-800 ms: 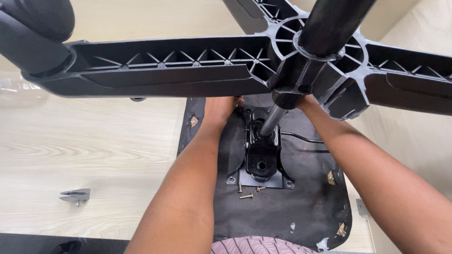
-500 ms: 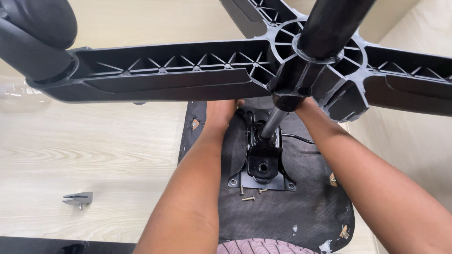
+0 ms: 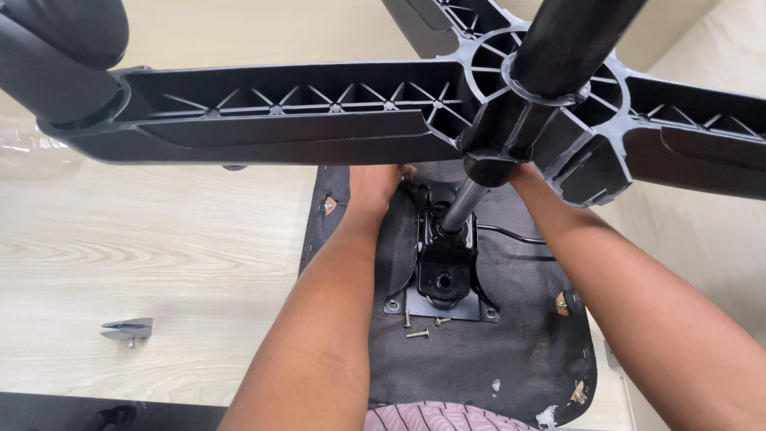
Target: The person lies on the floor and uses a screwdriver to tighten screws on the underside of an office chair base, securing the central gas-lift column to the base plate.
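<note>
I am watching the star-shaped chair base [image 3: 479,104] leaning over on its gas cylinder [image 3: 463,206], seated in the metal mechanism plate [image 3: 444,275] at the middle of the upturned seat underside [image 3: 511,351] on the floor; it could tip and wrench the plate. Loose screws [image 3: 419,323] are lying near the plate's near edge, easily scattered. My left hand [image 3: 373,185] and right hand [image 3: 523,174] are reaching under the base by the plate's far end, but their fingers are hidden, so I cannot tell whether they are clamped or apart.

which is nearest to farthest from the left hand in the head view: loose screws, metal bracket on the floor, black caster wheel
From the left hand:
1. Loose screws, just below on the black seat underside.
2. Metal bracket, lower left on the floor.
3. Black caster wheel, top left corner.
</note>
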